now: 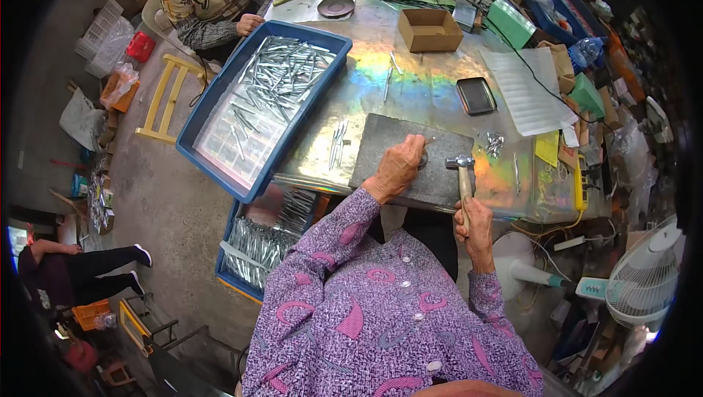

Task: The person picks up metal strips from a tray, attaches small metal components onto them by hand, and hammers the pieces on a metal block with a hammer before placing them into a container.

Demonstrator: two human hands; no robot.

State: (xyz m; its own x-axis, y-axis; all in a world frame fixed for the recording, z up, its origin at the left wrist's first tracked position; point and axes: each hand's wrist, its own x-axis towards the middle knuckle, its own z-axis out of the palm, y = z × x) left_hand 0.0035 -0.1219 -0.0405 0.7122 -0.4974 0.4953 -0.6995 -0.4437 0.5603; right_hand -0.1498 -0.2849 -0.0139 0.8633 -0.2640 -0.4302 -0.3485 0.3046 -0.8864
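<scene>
My right hand (476, 223) is closed round the wooden handle of a hammer (465, 184). The hammer's metal head rests on or hovers just over the right part of a dark grey slab (381, 141) at the table's near edge. Over the middle of that slab, my left hand (401, 166) is closed in a pinch. What its fingers grip is too small and too covered to name. Several slim metal rods (339, 144) lie left of the slab. To its right sit a pile of small metal pieces (494, 144) and a single rod (517, 173).
A blue tray (187, 141) of silvery rods juts over the table's left edge, above another filled blue crate (234, 265). Farther back are a cardboard box (430, 31), a dark tin (476, 96) and a round dish (336, 6). Another person's hand (250, 25) touches the tray's far side.
</scene>
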